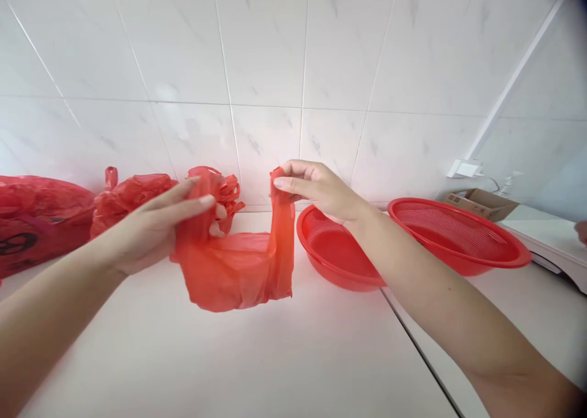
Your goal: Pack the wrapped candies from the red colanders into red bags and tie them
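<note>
A thin red plastic bag [233, 274] hangs stretched between my two hands above the white table. My left hand [158, 225] has its fingers around one of the bag's handles, partly wrapped in the film. With thumb and fingers, my right hand [318, 186] pinches the top of the other handle. The bag looks limp, its middle sagging low between the raised handles. Behind it, against the wall, more crumpled red bags [229, 192] show in part. To the right, my right forearm passes in front of a red basket [337, 247].
A second red basket [458, 234] stands further right, near a cardboard box [481, 204] and a wall socket [464, 168]. Bunched red bags [132, 195] and a large filled red bag [41, 222] line the left. Another person's hand [581, 231] shows at the right edge. A seam [422, 351] crosses the tabletop.
</note>
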Tool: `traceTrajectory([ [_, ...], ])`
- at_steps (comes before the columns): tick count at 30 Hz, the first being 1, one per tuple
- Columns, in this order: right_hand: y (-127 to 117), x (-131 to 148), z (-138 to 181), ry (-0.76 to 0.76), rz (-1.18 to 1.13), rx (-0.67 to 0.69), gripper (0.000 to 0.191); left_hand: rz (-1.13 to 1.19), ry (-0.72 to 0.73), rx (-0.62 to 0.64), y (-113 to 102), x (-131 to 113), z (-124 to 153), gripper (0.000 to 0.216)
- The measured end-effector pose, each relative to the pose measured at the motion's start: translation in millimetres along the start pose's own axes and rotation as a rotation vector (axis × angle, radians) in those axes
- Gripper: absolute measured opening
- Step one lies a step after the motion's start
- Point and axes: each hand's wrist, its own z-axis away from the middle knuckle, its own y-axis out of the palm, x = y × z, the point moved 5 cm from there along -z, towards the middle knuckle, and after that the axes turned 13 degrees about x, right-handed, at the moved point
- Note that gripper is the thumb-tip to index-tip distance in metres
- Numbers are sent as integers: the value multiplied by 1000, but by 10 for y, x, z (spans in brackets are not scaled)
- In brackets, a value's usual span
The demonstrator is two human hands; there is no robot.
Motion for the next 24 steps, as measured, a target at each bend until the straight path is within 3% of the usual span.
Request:
traceTrajectory([
  [3,221,92,-195,-69,18,138,12,-153,-202,279,311,58,-96,19],
  [6,431,174,-335,-153,50,216,11,-272,-239,362,447,113,-178,24],
  [10,489,107,-352,-122,91,170,13,-159,-281,270,399,230,-195,31],
  [15,424,-397,13,111,79,-18,48,51,-254,45,243,277,-77,35],
  [17,587,-722,227,265,10,59,70,98,-245,-15,214,272,-45,37],
  [19,841,-1032,401,361,-57,177,80,103,-226,-22,214,258,-47,38],
  [21,1063,-1296,481,387,-115,201,68,89,-211,-9,219,254,-66,39],
  [24,1249,-1599,449,455,-194,135,44,47,-204,-49,154,281,-78,41],
])
